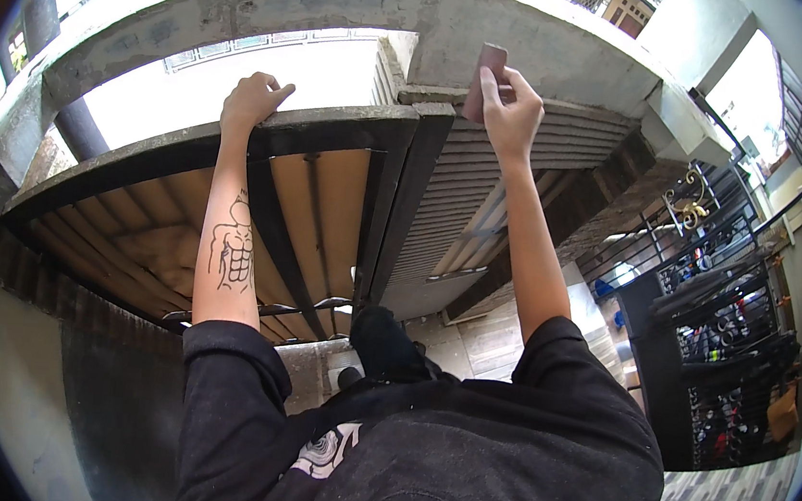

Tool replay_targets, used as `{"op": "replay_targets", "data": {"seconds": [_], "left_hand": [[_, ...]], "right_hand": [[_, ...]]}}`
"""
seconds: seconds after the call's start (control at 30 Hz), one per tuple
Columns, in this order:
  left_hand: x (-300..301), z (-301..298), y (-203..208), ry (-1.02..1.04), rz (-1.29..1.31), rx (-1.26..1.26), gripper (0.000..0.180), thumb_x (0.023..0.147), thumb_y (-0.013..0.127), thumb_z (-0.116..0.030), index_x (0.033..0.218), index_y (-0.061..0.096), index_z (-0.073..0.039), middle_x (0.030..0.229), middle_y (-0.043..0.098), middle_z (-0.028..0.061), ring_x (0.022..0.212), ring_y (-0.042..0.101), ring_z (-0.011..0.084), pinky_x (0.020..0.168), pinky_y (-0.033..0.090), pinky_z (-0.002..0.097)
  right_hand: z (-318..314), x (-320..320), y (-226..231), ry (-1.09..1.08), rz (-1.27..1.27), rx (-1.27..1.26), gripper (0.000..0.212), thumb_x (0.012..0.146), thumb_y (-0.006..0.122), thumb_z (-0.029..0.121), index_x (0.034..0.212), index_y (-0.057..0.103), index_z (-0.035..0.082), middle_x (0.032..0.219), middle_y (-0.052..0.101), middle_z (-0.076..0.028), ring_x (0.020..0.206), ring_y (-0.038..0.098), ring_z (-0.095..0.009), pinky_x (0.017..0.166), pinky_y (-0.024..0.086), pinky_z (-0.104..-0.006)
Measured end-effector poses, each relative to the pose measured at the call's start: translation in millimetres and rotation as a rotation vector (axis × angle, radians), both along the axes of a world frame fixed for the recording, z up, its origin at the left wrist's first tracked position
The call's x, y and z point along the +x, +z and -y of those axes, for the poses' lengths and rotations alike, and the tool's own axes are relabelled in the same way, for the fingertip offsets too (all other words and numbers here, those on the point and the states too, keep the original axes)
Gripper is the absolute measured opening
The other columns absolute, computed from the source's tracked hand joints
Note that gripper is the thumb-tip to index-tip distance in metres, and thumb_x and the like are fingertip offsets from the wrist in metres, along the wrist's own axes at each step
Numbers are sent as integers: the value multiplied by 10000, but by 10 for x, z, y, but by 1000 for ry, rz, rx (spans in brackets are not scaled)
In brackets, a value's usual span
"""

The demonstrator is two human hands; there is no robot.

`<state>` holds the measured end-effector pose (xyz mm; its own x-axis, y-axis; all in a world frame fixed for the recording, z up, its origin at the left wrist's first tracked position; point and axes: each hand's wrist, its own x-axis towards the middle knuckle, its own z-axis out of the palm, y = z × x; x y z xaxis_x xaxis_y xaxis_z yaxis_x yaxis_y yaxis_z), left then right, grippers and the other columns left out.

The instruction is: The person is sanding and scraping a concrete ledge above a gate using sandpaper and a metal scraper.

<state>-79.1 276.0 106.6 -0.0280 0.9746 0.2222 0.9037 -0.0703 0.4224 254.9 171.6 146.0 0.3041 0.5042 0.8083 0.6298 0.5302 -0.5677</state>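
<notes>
My left hand [255, 101] is on the top rail [331, 125] of a dark metal gate, with its fingers curled over the far side and partly hidden. Tan panels [328, 205] fill the gate between dark bars. Raised to the right of the gate's end post [415, 179], my right hand [513, 116] pinches a flat, reddish-brown rectangular piece [486, 80] between thumb and fingers. It is held upright in front of a grey concrete beam [555, 58]; whether it touches the beam I cannot tell.
Grey corrugated sheeting [454, 198] lies beyond the post, below the beam. To the right stands a black rack [720, 349] crowded with small items, near dark ironwork with a gold scroll [691, 206]. Pale floor tiles [489, 341] show below, around my legs.
</notes>
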Motion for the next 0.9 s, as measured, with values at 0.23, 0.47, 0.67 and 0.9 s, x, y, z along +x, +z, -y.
{"op": "replay_targets", "data": {"seconds": [0.23, 0.47, 0.67, 0.9], "left_hand": [[23, 60, 49, 19, 54, -29, 408, 791, 588, -496, 864, 698, -110, 729, 691, 53, 808, 674, 210, 795, 511, 388], [37, 70, 23, 26, 51, -32, 405, 777, 610, -492, 846, 698, -102, 751, 693, 76, 801, 674, 221, 780, 514, 387], [10, 53, 29, 29, 73, -31, 427, 762, 618, -496, 854, 692, -85, 826, 695, 107, 838, 670, 243, 789, 511, 397], [39, 99, 60, 2, 86, -76, 424, 771, 613, -494, 861, 688, -87, 823, 695, 103, 842, 669, 235, 800, 505, 400]], "right_hand": [[-665, -348, 476, -95, 211, 170, 215, 872, 580, 194, 764, 564, 9, 655, 645, -138, 584, 649, -272, 561, 500, -341], [-826, -438, -89, -221, 491, 216, 179, 892, 533, 150, 780, 557, 12, 586, 604, -174, 518, 615, -325, 471, 475, -382], [-887, -521, 695, -419, 545, 402, 132, 869, 541, 101, 761, 546, 26, 549, 581, -140, 475, 601, -301, 404, 446, -356], [-839, -452, -116, -257, 527, 306, 136, 886, 527, 100, 784, 543, 12, 556, 581, -135, 456, 584, -294, 421, 449, -350]]}}
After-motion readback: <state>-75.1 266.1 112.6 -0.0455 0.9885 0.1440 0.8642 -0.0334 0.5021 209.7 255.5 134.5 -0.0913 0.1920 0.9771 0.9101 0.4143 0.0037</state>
